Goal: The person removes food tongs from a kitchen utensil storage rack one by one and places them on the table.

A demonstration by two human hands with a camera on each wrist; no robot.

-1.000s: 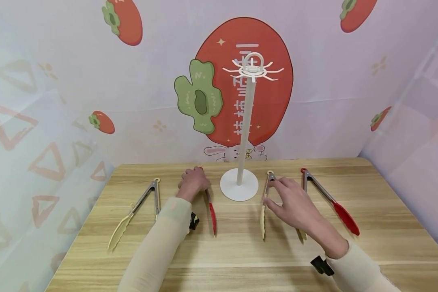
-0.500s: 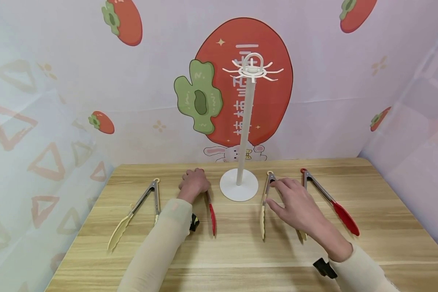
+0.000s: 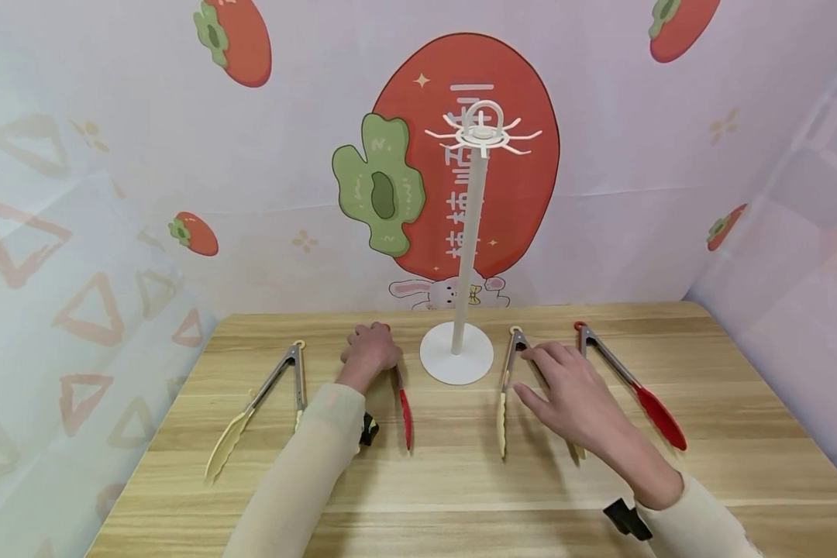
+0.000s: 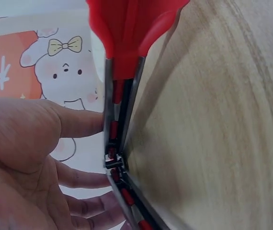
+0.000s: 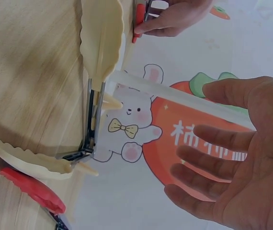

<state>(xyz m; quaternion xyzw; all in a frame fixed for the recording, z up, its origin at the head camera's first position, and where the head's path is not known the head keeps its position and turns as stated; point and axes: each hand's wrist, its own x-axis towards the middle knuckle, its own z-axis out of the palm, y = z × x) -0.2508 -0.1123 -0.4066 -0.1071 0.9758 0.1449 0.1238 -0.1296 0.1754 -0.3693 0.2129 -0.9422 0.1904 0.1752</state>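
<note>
In the head view, my left hand [image 3: 368, 353] holds red-tipped tongs [image 3: 406, 418] by the hinge end. The left wrist view shows the thumb [image 4: 81, 123] against one metal arm and the fingers [image 4: 81, 178] against the other, the tongs' arms spread. My right hand [image 3: 570, 390] hovers over cream-tipped tongs [image 3: 502, 422], its thumb and fingers apart. From the right wrist, that hand [image 5: 266, 158] appears with spread, loosely bent fingers and nothing between them. The cream tongs [image 5: 102, 40] stand spread on the table beyond it.
A white stand [image 3: 469, 232] with a ring of hooks on top rises between my hands on a round base [image 3: 441, 360]. Other cream tongs [image 3: 226, 446] lie far left, other red tongs [image 3: 663, 418] right. A printed cloth wall [image 3: 286, 178] backs the wooden table [image 3: 446, 480].
My right hand has drifted slightly right and towards me, away from the cream tongs' hinge. The left hand stays almost still on the red tongs.
</note>
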